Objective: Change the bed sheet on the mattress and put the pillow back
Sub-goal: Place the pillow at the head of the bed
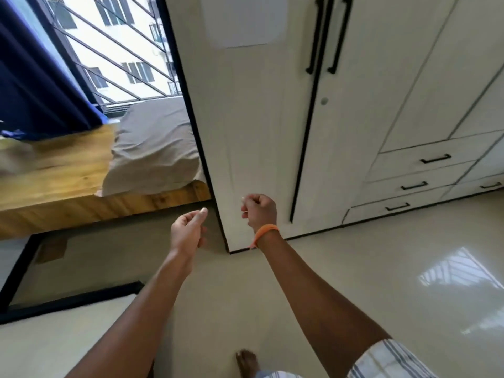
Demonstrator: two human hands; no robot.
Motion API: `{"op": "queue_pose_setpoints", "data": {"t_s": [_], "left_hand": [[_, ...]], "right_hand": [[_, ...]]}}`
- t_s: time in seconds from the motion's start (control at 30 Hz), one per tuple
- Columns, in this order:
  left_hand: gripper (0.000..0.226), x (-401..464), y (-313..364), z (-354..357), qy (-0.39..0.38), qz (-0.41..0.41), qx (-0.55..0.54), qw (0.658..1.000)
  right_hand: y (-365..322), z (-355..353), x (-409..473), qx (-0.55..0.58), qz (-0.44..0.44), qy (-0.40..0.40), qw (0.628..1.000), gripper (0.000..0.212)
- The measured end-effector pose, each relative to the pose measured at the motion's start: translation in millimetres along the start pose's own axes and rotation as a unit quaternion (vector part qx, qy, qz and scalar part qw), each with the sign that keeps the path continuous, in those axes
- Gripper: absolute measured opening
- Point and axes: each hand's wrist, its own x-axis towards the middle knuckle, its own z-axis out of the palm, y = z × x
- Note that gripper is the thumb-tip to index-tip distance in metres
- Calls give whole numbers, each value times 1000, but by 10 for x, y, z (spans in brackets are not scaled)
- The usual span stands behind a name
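No readable text, labels or numbers anywhere

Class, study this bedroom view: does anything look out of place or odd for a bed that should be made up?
Yes. The grey pillow lies on a bare wooden platform, with no mattress or sheet visible there. Its near corner overhangs the platform's edge. Both hands hold nothing.

White wardrobe (354,110), glossy floor (381,282), barred window (114,50)

Bright daylight via window (114,47), upper left. Glare patch w/ grille pattern on glossy floor (458,276), lower right. Motion blur at left edge; wide-angle bends wardrobe (272,132) lines.
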Motion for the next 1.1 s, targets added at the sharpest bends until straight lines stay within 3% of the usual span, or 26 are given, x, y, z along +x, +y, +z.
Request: {"op": "queue_pose_setpoints", "data": {"t_s": [0.23,0.43,0.57,0.67,0.77,0.87,0.9,0.97,1.1], "left_hand": [[14,1820,761,-538,45,37,27,998],[35,3355,1105,-857,38,49,80,995],[56,4338,1289,-1149,53,41,188,980],[48,4929,1389,-1367,64,19,242,968],[54,5442,1304,-1534,84,25,324,942],[69,5707,1203,-1621,93,49,456,884],[73,5750,1200,-1645,97,47,454,885],[83,5853,1185,-1716,90,19,386,918],[111,5996,1066,-1883,19,-23,287,957]], "right_hand": [[-403,1616,1030,-46,-19,-46,998,1],[-405,2793,1845,-138,-46,-21,989,26],[-336,3542,2413,-198,-28,33,979,46],[-368,3926,2849,-266,-29,73,961,50],[-415,4135,3327,-367,-30,96,925,57],[-332,4218,3635,-438,30,76,895,72],[-285,4229,3682,-445,50,70,891,76],[-216,4229,3728,-445,62,72,890,82],[-249,4099,3712,-415,45,61,907,102]]}}
